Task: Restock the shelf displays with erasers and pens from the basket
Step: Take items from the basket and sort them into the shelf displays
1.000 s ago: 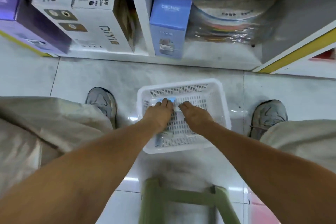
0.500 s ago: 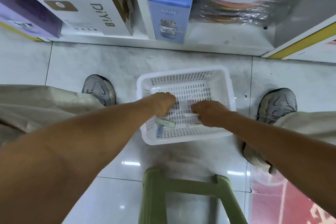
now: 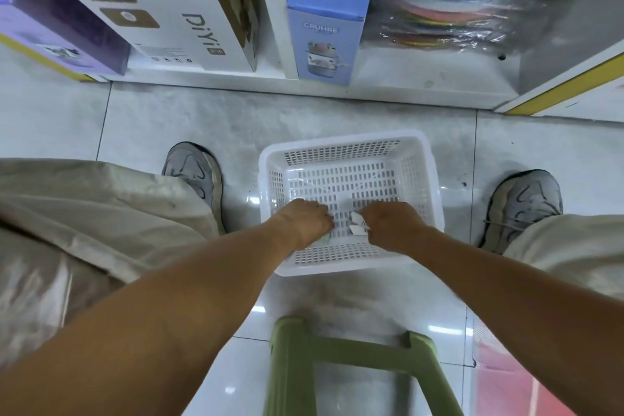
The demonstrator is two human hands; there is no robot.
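The fingers of the right hand (image 3: 393, 224) are curled down and pinch a couple of small white packets (image 3: 358, 223), most likely erasers, whose corners poke out on the thumb side; the fingers of the left hand (image 3: 304, 221) are also curled under, with a sliver of pale green showing at its lower edge, but whether they hold anything cannot be told from this angle. Both hands are down on the floor of the white basket (image 3: 347, 145), which sits on the tiled floor between the person's two grey shoes and in front of the bottom shelf (image 3: 405, 84). The step in hand looks to be gathering the last stock from the basket. To do it well, each hand should close firmly around what it has before lifting, since the slotted bottom can catch thin wrappers, and the lift should go straight up clear of the basket wall before turning toward the displays. Counted: one basket, two hands in it, two white packet corners visible in the right hand, one possible green item under the left; no pens can be made out. On the shelf stand one blue box (image 3: 329, 10) and one white box (image 3: 189, 10), and a green stool (image 3: 337, 355) stands near the person.
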